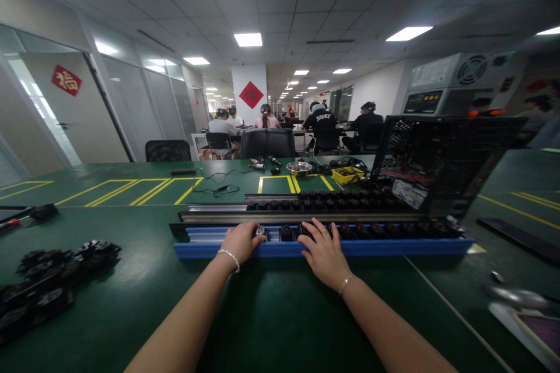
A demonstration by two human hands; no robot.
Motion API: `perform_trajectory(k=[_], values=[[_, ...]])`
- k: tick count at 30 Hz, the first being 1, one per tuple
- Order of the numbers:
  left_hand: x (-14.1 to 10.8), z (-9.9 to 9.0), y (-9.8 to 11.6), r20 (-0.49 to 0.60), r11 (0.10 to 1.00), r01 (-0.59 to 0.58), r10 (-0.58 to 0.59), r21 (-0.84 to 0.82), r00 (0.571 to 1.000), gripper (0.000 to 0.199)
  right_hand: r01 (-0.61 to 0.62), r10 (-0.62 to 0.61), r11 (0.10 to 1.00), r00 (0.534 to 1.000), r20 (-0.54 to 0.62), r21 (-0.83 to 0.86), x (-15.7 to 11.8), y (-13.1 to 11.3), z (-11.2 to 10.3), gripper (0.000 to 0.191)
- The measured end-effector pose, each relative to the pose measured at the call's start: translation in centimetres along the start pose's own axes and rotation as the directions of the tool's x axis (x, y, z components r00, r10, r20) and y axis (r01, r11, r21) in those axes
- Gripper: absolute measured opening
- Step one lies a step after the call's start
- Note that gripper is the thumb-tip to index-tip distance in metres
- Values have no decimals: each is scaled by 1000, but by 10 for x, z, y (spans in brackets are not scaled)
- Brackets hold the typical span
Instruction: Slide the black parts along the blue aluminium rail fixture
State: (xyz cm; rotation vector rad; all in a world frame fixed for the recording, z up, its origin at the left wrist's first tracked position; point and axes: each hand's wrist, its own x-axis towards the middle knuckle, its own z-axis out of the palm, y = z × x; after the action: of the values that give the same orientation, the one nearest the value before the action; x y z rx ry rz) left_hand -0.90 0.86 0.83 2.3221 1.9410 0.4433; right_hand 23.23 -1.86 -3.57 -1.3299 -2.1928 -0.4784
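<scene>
A long blue rail [371,247] lies across the table in front of me, with a row of small black modules [361,229] set along its channel. My left hand [240,243] is at the rail's left part, thumb and fingers closed about a small black module with a light grey face [261,230]. Between my hands, another black module [286,233] sits alone in the channel. My right hand [324,249] rests over the row with its fingers spread, the tips at a dark module [303,230] that they partly hide.
Behind the blue rail lie further rails [219,208] with black modules. An open computer case [450,157] stands at right, a power supply [464,76] above it. A metal bowl [299,168] and yellow tray [347,175] are farther back. Dark parts [56,274] are heaped left.
</scene>
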Motion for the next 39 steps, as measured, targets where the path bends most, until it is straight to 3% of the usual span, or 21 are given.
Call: perform_trajectory(k=[33, 39], values=[[-4, 1, -20, -81, 997, 50, -55, -63, 995, 37, 0, 0, 1000, 1000, -4, 20, 1, -3, -4, 21], [-9, -3, -29, -74, 991, 123, -126, -49, 989, 36, 1, -1, 1000, 1000, -1, 0, 0, -3, -6, 22]])
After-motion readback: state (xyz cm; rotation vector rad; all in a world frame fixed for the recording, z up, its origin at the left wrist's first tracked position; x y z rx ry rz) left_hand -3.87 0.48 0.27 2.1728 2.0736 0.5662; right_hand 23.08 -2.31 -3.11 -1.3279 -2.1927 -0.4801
